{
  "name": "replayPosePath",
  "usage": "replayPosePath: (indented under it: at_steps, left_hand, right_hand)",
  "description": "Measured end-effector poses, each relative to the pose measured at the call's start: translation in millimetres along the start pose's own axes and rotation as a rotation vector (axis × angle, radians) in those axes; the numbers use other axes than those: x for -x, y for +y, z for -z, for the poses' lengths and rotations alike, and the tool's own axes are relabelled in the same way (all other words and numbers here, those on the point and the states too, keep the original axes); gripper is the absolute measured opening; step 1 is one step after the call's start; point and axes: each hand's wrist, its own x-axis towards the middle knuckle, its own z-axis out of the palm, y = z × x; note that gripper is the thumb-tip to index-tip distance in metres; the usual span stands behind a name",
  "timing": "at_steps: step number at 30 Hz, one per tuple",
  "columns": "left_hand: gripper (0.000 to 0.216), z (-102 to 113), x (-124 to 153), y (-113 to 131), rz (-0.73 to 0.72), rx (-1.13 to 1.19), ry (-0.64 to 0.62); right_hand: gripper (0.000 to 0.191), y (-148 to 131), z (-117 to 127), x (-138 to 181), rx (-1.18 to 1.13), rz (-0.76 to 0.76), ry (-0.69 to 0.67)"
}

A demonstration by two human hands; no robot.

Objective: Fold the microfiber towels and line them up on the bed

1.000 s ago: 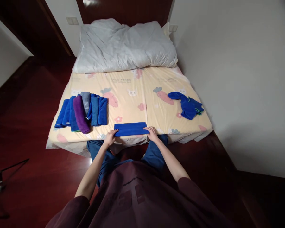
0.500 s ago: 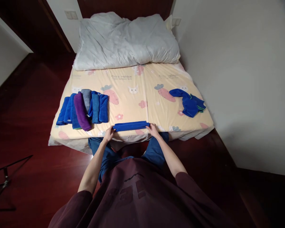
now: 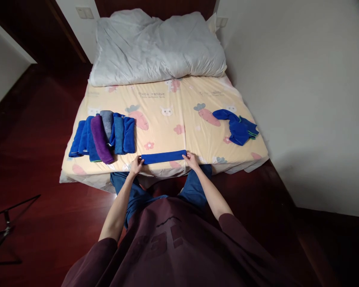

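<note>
A blue towel [image 3: 164,157], folded into a long flat strip, lies along the front edge of the bed. Its left end is pinched by my left hand [image 3: 136,165], and my right hand [image 3: 191,160] grips the right end. To the left lies a row of rolled or folded towels: several blue ones [image 3: 129,135], a purple towel [image 3: 101,139] lying on top at a slant, and a grey towel [image 3: 107,122]. A crumpled blue cloth [image 3: 238,129] with green edging rests on the right side of the bed.
The bed has a yellow sheet [image 3: 164,129] with carrots and rabbits. A bunched white quilt [image 3: 158,50] lies at its head. A white wall [image 3: 305,103] runs along the right. On the floor at the left stand black metal legs [image 3: 7,229].
The towel's far edge has been folded over toward me, so the strip now looks like one flat band. Both hands stay at its ends. The view has shifted slightly.
</note>
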Motion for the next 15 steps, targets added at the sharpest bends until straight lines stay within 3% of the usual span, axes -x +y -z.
replayPosePath:
  at_steps: [15]
  left_hand:
    - [0.029,9,-3,27,0.177,-0.054,-0.057]
  right_hand:
    - [0.037,-5,-3,-7,0.093,-0.105,0.021]
